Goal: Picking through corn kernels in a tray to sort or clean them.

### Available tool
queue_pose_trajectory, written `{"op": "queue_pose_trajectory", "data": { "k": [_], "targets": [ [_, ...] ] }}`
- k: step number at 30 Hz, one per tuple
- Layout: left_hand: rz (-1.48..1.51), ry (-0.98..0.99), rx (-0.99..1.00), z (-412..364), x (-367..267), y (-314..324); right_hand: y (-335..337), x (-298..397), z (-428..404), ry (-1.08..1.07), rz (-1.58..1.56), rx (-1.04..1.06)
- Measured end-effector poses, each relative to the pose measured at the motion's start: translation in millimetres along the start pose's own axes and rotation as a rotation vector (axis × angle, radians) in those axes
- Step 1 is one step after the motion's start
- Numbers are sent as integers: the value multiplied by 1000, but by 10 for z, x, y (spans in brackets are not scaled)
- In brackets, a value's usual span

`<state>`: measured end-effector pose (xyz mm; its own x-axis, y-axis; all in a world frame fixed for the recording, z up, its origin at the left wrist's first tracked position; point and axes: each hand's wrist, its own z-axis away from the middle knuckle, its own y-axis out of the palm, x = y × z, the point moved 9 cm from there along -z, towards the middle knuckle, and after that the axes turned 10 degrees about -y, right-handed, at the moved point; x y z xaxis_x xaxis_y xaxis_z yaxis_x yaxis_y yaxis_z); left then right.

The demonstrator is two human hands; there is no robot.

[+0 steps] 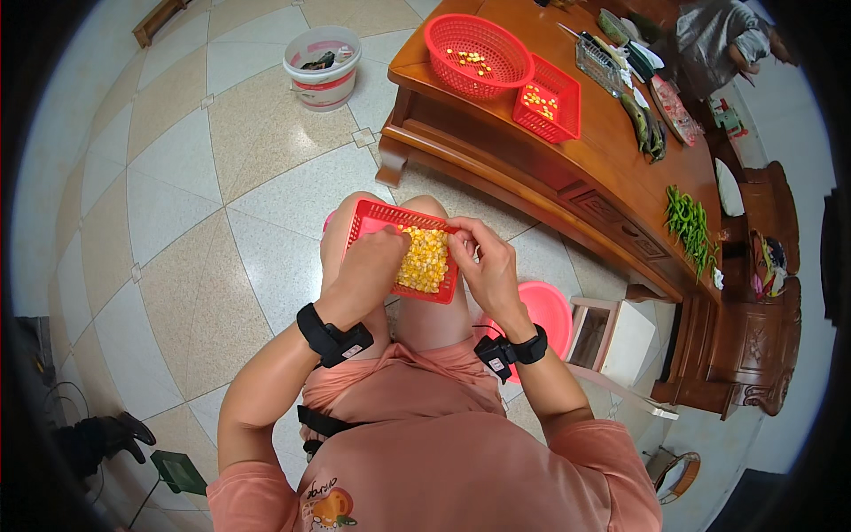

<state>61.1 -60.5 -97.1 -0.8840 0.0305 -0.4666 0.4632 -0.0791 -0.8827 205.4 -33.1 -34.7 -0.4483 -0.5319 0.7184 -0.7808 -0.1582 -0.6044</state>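
Note:
A rectangular red plastic basket [453,282] rests across my thighs. Yellow corn kernels [423,259] fill its right part, while part of the pink-red bottom shows at the left. My left hand [377,261] reaches into the basket from the near side, its curled fingertips at the left edge of the kernels. Whether anything is pinched in those fingers is hidden behind the hand. At the basket's right upper corner, my right hand [485,256] grips the rim between thumb and fingers. Each wrist wears a black strap with a small device.
On the wooden table [618,179] stand a round red basket [479,56] and a rectangular red basket [548,100], both with scattered kernels. Green peppers [690,226] lie farther right. A white bucket [324,70] stands on the floor; a pink basin [545,316] and stool [611,336] are right.

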Motion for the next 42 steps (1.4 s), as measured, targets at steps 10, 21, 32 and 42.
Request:
{"op": "queue_pose_trajectory", "data": {
  "k": [10, 21, 32, 42],
  "targets": [
    [10, -4, -3, -21, -11, -25, 102, 42, 39, -4, -38, -14],
    [-203, 129, -44, -22, -189, -46, 116, -32, 55, 41, -53, -26],
    [-207, 133, -32, -48, -138, 38, 129, -43, 64, 41, -91, -17],
    [-99, 113, -49, -58, -116, -14, 140, -20, 64, 41, -29, 32]
  ]
}}
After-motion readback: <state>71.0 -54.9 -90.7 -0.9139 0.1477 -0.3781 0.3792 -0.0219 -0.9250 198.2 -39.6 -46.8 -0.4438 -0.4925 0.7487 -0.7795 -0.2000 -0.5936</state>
